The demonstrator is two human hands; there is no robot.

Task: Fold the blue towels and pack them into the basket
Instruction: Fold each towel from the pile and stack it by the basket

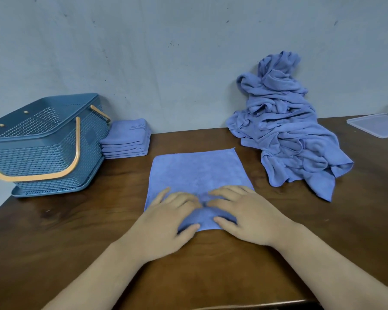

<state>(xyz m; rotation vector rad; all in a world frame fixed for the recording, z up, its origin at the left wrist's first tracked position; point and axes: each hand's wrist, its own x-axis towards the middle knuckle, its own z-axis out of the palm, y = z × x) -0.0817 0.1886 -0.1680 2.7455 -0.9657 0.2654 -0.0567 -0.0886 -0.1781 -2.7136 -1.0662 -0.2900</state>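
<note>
Towel lies under left hand and right hand, apparently pressed flat.

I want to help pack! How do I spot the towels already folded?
Find the blue basket with orange handles on the left. Right beside it sits the folded stack. It's neat and square, unlike the crumpled pile or the flat towel.

My left hand and right hand lie palm-down on the near edge of the spread towel, fingers flat, fingertips almost meeting, forearms angled inward.
</note>
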